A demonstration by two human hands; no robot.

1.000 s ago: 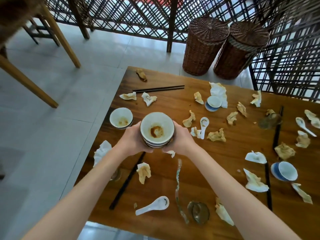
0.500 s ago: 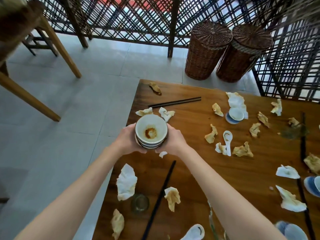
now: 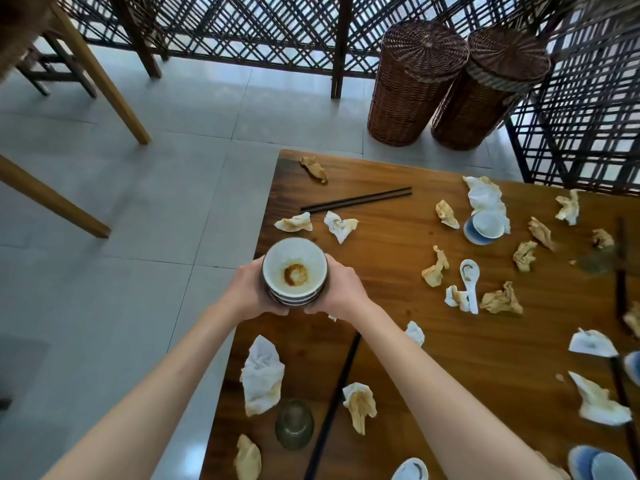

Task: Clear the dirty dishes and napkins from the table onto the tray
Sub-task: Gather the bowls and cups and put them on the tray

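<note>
Since the earlier frames, view swings left: wooden table now fills only the right part, grey tile floor takes the left, and bowl stack sits over the table's left edge instead of over the tabletop. The single bowl seen left of the stack earlier is gone from view.

Largest first, all placed relative to the table. Two wicker baskets stand on the floor beyond its far edge. On it: a big white napkin near the left edge, another white napkin far right touching a blue-and-white bowl, black chopsticks near the far-left corner, a clear glass at the near-left, a white soup spoon mid-table, plus many small stained crumpled napkins scattered about. No tray in view.

Left hand and right hand both wrap the bowl stack from opposite sides, fingers curled under it; top bowl has a brown sauce stain.

Risk, my read: stack is over the table edge and bare floor, several bowls nested, so a tilt or loosened grip could slide the top bowl off and smash it on the tiles. Leftover sauce could spill too.
</note>
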